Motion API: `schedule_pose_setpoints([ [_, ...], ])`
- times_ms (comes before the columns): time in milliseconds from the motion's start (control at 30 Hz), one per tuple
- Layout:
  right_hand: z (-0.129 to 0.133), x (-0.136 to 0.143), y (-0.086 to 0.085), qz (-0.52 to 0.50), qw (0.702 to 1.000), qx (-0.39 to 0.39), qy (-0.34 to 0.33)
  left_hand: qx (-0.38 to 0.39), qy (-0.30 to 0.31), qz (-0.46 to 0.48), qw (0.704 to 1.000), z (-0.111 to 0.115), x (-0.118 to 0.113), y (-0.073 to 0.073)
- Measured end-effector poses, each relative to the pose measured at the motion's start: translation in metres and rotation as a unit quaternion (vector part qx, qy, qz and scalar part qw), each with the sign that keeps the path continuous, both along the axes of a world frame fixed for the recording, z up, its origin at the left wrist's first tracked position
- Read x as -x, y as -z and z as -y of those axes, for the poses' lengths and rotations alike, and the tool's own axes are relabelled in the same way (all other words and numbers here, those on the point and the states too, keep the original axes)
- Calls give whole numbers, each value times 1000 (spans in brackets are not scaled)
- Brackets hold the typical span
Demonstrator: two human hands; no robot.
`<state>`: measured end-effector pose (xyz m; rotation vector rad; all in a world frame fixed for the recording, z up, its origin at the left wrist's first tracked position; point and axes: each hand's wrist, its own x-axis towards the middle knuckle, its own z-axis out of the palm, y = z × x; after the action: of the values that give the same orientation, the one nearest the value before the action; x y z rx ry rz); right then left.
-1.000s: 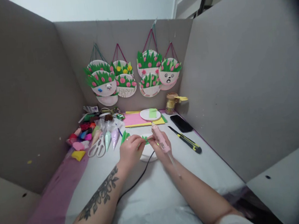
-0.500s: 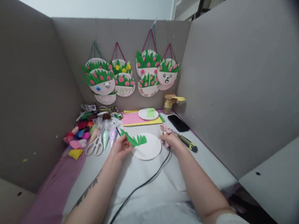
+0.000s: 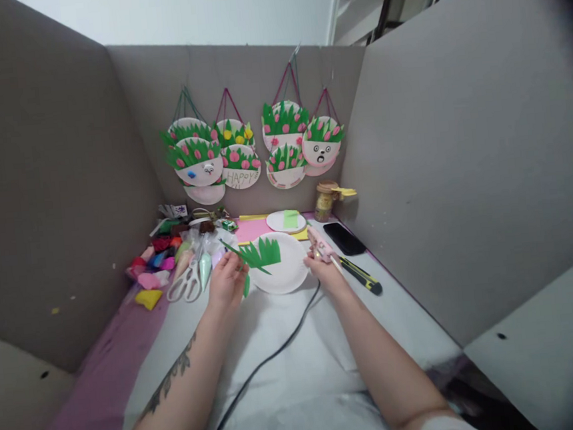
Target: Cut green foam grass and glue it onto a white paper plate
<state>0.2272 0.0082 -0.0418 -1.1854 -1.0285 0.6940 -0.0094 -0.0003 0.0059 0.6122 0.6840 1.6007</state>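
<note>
A white paper plate (image 3: 285,279) lies in the middle of the table, with a green grass-shaped paper piece (image 3: 268,251) on its upper left part. My left hand (image 3: 229,279) is at the plate's left edge, its fingers closed on a green paper strip (image 3: 258,263) with pointed tips that reaches over the plate. More green paper shows below those fingers. At the plate's right edge, my right hand (image 3: 321,265) grips a pink glue gun (image 3: 321,244), whose dark cord (image 3: 282,346) runs down toward me.
Scissors (image 3: 186,282), piping bags and colored scraps (image 3: 148,280) lie at left. Behind the plate are colored sheets (image 3: 252,229) and a smaller plate (image 3: 277,223). A phone (image 3: 343,238), cutter (image 3: 362,276) and jar (image 3: 324,201) stand or lie at right. Decorated plates (image 3: 201,171) hang behind.
The white plate has moved up toward the colored sheets and looks tilted. The green strip in my left hand now reaches across it. My right hand has turned the glue gun, showing more of its body.
</note>
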Motion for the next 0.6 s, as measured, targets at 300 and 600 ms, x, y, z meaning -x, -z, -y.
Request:
schedule_pose_setpoints([
  [300,18,11,-13,84,994,-59,-20,-187,-73,-180,963,-1,-20,-17],
  [600,18,9,-10,114,991,-65,-16,-180,-108,-290,934,-16,-37,-10],
])
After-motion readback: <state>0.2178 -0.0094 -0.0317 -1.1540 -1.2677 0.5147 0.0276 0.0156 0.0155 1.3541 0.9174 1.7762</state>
